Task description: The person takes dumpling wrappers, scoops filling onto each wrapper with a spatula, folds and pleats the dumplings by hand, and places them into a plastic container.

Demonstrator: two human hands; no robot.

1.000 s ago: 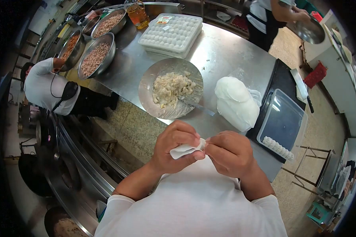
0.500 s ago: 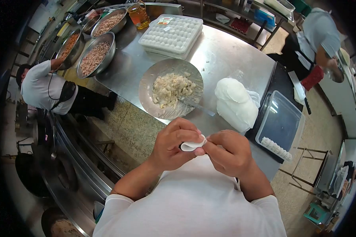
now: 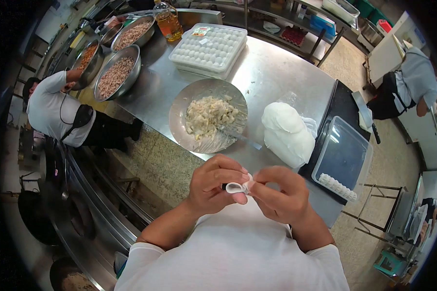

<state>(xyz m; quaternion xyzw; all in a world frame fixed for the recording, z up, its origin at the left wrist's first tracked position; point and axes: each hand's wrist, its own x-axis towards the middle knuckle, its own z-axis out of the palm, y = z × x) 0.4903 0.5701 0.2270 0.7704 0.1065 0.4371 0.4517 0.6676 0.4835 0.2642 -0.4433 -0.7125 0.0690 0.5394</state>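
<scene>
My left hand (image 3: 214,183) cradles a white dumpling wrapper (image 3: 235,187), its fingers closed around the folded dough. One end of the wrapper gapes as a round loop on the left; whether filling lies inside I cannot see. From the right, my right hand (image 3: 279,193) pinches the wrapper's edge between thumb and forefinger. Beyond the hands stands a wide metal bowl (image 3: 178,127) of pale, chunky filling (image 3: 210,116), with a flat spatula (image 3: 243,137) resting in it. A large lump of white dough (image 3: 290,138), partly covered by plastic, lies to the right.
At right, a clear tray (image 3: 342,150) holds a row of pleated dumplings (image 3: 337,187), near a cleaver (image 3: 364,112). Farther back are a lidded box of white pieces (image 3: 210,47), an oil jug (image 3: 168,22) and bowls of minced filling (image 3: 116,76). Co-workers stand left (image 3: 63,114) and right (image 3: 410,80).
Both hands have shifted slightly lower in view, and the wrapper's open end looks rounder. My right fingers have moved along its edge. The co-worker at right has moved farther away and turned.
</scene>
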